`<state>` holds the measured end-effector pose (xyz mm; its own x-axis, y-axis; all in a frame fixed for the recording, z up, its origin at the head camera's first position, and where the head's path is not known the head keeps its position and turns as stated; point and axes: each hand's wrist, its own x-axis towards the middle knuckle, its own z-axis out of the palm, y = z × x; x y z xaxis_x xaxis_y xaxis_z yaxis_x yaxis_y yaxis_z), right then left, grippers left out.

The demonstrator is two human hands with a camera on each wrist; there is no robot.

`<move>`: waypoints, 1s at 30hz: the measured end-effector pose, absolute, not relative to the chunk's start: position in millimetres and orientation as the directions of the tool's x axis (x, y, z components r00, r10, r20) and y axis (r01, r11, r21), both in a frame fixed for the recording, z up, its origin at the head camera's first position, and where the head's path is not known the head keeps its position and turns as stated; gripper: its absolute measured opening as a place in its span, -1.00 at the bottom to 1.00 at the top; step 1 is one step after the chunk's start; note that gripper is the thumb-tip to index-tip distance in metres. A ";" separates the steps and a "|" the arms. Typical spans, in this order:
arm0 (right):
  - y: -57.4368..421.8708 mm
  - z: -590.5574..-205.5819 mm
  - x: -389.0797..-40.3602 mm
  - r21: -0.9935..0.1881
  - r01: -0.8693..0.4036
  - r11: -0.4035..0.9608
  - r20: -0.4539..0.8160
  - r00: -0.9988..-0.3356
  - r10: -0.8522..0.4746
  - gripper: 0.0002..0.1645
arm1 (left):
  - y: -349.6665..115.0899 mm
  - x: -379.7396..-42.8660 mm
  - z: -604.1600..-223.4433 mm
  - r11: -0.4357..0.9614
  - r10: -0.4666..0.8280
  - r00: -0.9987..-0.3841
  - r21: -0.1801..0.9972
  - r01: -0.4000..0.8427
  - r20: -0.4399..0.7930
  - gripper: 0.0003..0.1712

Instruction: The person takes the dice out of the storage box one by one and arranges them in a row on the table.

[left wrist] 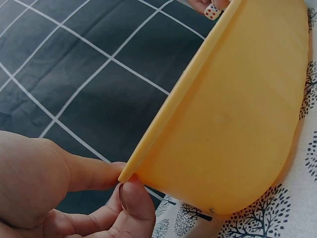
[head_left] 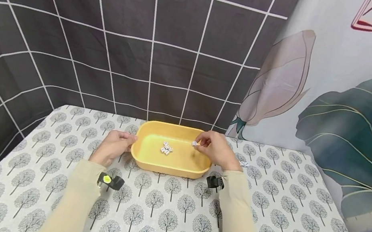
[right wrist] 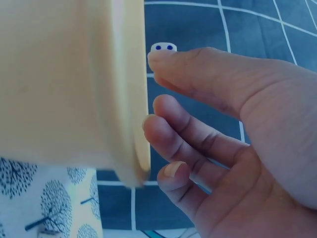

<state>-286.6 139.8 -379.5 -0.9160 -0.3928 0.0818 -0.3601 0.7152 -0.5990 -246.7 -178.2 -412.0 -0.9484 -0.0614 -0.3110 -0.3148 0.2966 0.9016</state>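
Observation:
A yellow oblong tub stands upright near the back of the table. My left hand pinches its left rim; the left wrist view shows thumb and finger on either side of the lip. Inside, left of the middle, several small white dice lie in a loose cluster on the tub's bottom. Over the tub's right end my right hand pinches a single white die between thumb and finger. Blue dots face the right wrist camera on that die, and its other fingers curl loosely beside the rim.
Small white pieces lie on the table to the right of my right hand. A tree-print cloth covers the table. Behind it hang a dark grid-patterned curtain and, at right, a flower-print one.

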 end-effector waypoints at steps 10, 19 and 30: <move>161.6 -375.0 -286.5 -0.584 -0.370 0.723 0.119 -0.919 -0.375 -0.93 | -178.0 -247.1 -413.0 0.294 -0.060 -0.947 0.901 -0.318 -0.314 -0.56; 183.4 -373.2 -285.3 -0.583 -0.326 0.744 0.138 -0.942 -0.305 -0.86 | -177.8 -247.3 -413.2 0.292 -0.069 -0.945 0.899 -0.326 -0.320 -0.56; 208.8 -374.8 -285.3 -0.592 -0.263 0.762 0.119 -0.963 -0.240 -0.79 | -177.4 -246.3 -411.4 0.284 -0.068 -0.943 0.900 -0.331 -0.325 -0.55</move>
